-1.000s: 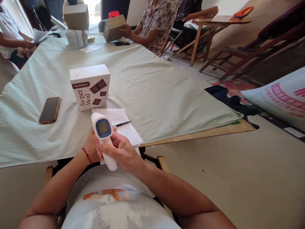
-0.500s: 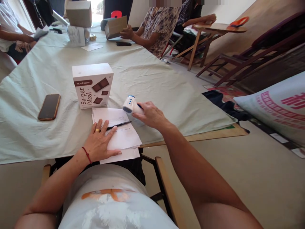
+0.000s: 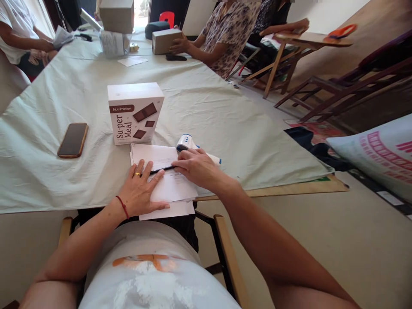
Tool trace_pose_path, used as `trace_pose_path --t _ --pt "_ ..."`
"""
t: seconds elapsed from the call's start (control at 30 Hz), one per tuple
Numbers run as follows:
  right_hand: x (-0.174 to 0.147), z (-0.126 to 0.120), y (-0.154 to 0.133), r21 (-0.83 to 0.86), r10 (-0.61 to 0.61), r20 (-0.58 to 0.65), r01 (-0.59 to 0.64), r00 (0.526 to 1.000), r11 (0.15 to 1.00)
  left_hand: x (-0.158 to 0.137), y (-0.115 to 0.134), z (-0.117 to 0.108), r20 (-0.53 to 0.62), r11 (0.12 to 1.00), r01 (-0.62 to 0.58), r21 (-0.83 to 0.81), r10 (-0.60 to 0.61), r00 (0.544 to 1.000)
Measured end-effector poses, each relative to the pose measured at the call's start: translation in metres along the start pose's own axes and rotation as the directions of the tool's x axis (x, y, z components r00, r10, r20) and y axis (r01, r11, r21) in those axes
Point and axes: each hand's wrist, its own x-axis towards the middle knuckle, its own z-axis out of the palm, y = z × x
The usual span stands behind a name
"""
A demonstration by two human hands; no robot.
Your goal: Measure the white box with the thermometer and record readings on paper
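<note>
My left hand lies flat with fingers spread on several white paper sheets at the table's near edge. A black pen rests across the sheets, its left part by my left fingers. My right hand pinches the pen's right end between thumb and fingers. Just behind that hand, a white gun-shaped device with blue buttons, like an infrared thermometer, lies on the cloth; my hand hides its middle. Beyond the papers stands a white "Su-per Meal" box, upright.
A phone lies left of the box on the pale tablecloth. Across the table, a person's hands hold a cardboard box. Another person sits at far left. Cartons and a plastic bin stand at the back; a printed sack is at right.
My right hand has let go of the gun-shaped device, now lying on the cloth, and has taken the pen's end. My left hand stays on the papers. The far cardboard box has been turned.
</note>
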Motion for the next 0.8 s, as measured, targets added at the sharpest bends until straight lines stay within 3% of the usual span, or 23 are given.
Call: trace_pose_path --t 0.2,0.33,0.4,0.47,0.6,0.67,0.8 --pt "0.002 -0.014 0.004 -0.113 -0.037 0.046 0.042 0.998 0.993 0.004 -0.012 -0.009 0.045 0.981 0.050 -0.187 -0.042 0.998" --pt "0.009 -0.037 0.024 -0.106 0.102 -0.104 -0.113 0.989 0.988 0.011 -0.026 -0.029 0.177 0.975 0.068 -0.210 -0.030 0.984" --pt "0.017 -0.050 0.026 0.043 0.203 -0.233 -0.198 0.951 0.979 0.015 -0.031 -0.037 0.218 0.990 0.044 -0.137 -0.013 0.976" --pt "0.030 -0.061 0.020 0.265 0.276 -0.340 -0.190 0.899 0.945 0.017 -0.032 -0.041 0.216 0.998 0.023 -0.058 -0.010 0.976" --pt "0.067 -0.075 -0.008 0.607 0.309 -0.463 0.043 0.831 0.793 0.017 -0.034 -0.038 0.224 1.000 -0.005 -0.006 0.006 0.975" --pt "0.089 -0.074 -0.021 0.715 0.286 -0.439 0.137 0.852 0.686 0.016 -0.035 -0.035 0.225 1.000 -0.008 -0.019 0.012 0.974" --pt "0.128 -0.056 -0.034 0.858 0.108 -0.188 0.110 0.976 0.501 0.016 -0.038 -0.030 0.215 0.999 -0.007 -0.051 0.018 0.977"
